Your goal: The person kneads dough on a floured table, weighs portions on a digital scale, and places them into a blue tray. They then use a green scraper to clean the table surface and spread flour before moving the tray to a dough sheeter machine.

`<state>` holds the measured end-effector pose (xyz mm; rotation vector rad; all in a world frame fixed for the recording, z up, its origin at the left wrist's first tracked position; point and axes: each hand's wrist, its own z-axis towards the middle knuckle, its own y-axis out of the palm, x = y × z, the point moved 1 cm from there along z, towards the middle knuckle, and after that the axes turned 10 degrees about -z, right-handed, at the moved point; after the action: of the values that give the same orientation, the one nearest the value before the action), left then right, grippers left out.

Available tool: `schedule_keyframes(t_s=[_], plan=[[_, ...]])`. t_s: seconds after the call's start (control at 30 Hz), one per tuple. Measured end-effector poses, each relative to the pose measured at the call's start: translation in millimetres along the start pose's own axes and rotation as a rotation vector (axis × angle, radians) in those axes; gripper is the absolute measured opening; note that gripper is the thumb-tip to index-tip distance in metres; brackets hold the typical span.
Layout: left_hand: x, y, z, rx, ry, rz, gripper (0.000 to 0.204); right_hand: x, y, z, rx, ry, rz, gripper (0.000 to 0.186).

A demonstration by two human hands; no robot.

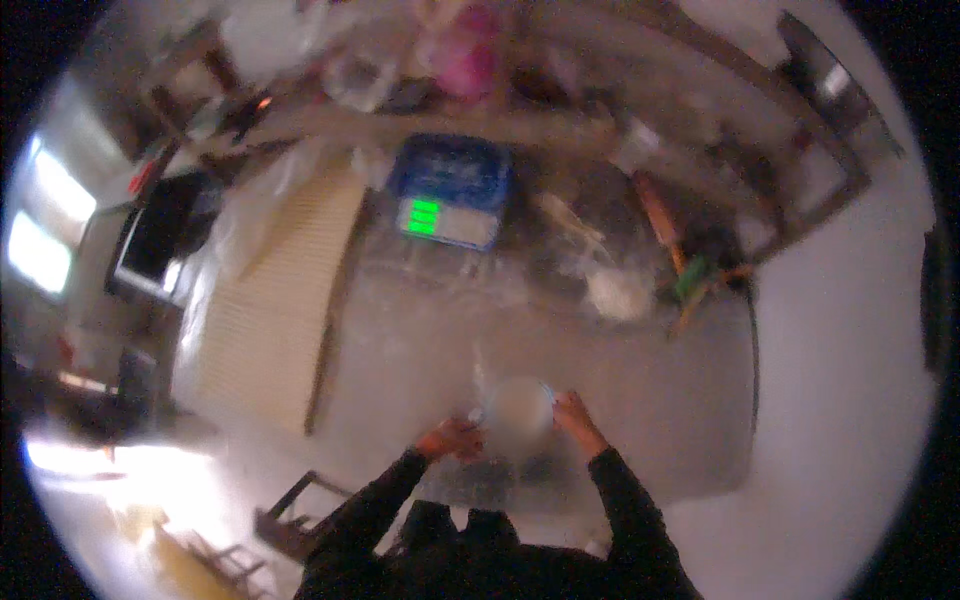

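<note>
A round pale thing (521,412) lies between my two hands near the front of the table, too blurred to name. My right hand (578,420) has its fingers closed at its bluish right edge. On the other side my left hand (452,440) is closed at the left edge, beside a whitish, shiny strip (479,368) that looks like clear plastic. What the left fingers hold is hidden by blur. Farther back stands a weighing scale (463,227) with a blue tray (452,165) and a lit green display.
Along the left lies a long pale ridged stack (275,310), partly under clear plastic (235,215). A pale bundle (617,295) sits right of centre, near a reddish stick-like tool (655,210) and a green thing (692,279). Pink bags (465,55) are at the back; a dark chair (300,510) stands lower left.
</note>
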<state>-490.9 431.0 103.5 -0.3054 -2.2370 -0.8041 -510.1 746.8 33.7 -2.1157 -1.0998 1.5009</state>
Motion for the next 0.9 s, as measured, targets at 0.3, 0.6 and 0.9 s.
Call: schedule_keyframes(t_s=[0.3,0.6,0.9], plan=[[-89,-1,-12,0.149,0.321,0.693,0.028,-124,57,-53,0.434,-0.086,-0.473,0.046],[-123,18,-62,0.224,0.124,0.254,0.025,-95,151,-73,0.401,0.075,-0.053,0.03],[-97,18,-162,0.233,0.211,-0.036,0.024,-74,-110,-180,0.95,0.101,0.092,0.018]])
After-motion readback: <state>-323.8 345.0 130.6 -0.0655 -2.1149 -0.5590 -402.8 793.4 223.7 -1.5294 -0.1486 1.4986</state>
